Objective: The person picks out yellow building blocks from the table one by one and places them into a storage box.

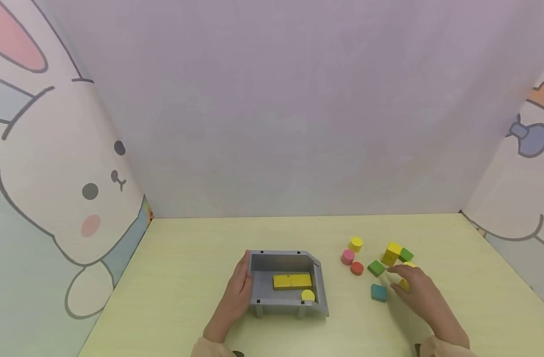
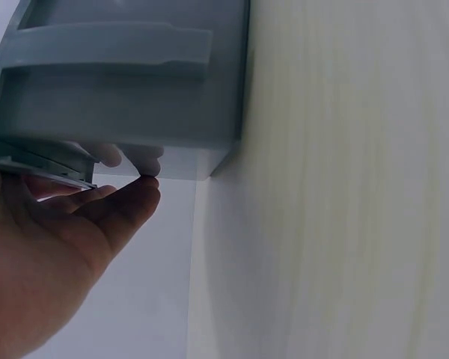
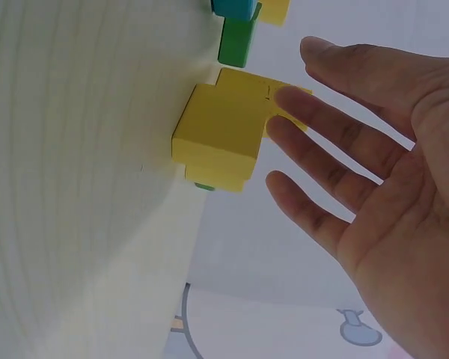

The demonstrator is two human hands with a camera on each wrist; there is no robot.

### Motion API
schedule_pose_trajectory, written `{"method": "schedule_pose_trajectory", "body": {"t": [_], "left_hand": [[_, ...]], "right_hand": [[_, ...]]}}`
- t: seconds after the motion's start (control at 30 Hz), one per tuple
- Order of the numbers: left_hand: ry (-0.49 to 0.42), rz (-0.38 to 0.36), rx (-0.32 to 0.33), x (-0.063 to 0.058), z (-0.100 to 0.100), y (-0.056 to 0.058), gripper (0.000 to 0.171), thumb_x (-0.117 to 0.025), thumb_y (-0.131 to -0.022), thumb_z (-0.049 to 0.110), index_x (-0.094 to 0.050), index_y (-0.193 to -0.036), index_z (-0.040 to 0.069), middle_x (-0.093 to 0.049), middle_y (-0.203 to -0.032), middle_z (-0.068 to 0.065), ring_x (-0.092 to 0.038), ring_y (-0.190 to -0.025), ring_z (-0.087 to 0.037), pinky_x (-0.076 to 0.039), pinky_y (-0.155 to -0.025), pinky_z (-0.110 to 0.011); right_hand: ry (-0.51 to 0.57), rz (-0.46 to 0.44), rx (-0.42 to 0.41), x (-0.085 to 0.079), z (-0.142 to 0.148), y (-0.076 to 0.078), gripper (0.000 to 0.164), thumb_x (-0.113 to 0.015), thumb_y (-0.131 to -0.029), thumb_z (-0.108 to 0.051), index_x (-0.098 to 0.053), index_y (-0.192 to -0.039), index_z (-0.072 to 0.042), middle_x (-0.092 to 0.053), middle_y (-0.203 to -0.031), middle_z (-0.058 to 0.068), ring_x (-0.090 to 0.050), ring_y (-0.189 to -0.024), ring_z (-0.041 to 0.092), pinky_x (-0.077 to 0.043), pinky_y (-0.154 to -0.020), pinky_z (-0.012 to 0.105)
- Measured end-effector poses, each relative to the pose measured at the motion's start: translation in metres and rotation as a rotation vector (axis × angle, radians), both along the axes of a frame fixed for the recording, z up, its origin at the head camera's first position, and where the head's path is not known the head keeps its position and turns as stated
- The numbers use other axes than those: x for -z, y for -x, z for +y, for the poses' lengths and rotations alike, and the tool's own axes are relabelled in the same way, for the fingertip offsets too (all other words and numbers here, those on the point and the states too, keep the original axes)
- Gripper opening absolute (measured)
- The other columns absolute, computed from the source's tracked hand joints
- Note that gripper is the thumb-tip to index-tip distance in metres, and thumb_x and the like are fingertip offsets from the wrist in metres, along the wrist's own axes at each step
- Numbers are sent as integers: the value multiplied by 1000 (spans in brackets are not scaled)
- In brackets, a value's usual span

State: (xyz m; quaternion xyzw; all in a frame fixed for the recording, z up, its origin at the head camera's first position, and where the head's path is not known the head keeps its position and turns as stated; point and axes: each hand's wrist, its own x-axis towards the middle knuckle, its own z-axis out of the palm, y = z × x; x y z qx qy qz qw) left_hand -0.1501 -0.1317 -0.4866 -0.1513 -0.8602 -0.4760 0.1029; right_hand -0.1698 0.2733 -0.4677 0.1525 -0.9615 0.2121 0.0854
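Note:
A grey plastic bin [image 1: 280,304] stands on the table in the head view, with a long yellow block [image 1: 292,281] and a yellow cylinder [image 1: 308,296] inside. Along its left side lies my left hand [image 1: 238,292], its fingers straight against the outer wall; in the left wrist view the fingertips touch the wall below the rim. My right hand [image 1: 419,297] hovers over the blocks at the right, fingers spread and holding nothing. Nearest to it is a yellow block [image 3: 217,127], seen in the right wrist view. The hand partly hides yellow pieces in the head view.
Left of the right hand lie a teal block [image 1: 379,292], a green block [image 1: 376,268], a red cylinder [image 1: 357,268], a pink cylinder [image 1: 348,257] and a yellow cylinder [image 1: 355,244]. Beyond it are an upright yellow block [image 1: 392,254] and another green block [image 1: 406,255].

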Motion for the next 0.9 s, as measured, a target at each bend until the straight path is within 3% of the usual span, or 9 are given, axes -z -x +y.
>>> {"method": "schedule_pose_trajectory", "body": {"t": [0.4,0.67,0.9], "left_hand": [[-3,3,6,1,0,1,50,-29,-96,0,-13,-143,-4,-19,-149,-25,-16,-135,-34,-22,-109,-55],[-27,-31,12,-1,0,-1,48,-26,-98,4,-13,-144,-2,-18,-150,-23,-15,-135,-35,-20,-110,-55],[-25,-27,11,-3,0,-1,48,-27,-97,2,-13,-143,-3,-18,-149,-24,-15,-136,-33,-21,-110,-55]], "right_hand": [[-47,-69,19,3,11,-2,29,-67,-71,3,-64,-100,4,-64,-100,26,-55,-93,44,-47,-79,61],[-73,-164,54,5,17,0,30,-67,-73,0,-62,-102,4,-63,-103,28,-55,-93,46,-49,-77,61],[-79,-187,61,8,18,0,30,-65,-75,1,-61,-104,4,-62,-106,29,-55,-96,47,-49,-77,61]]}}
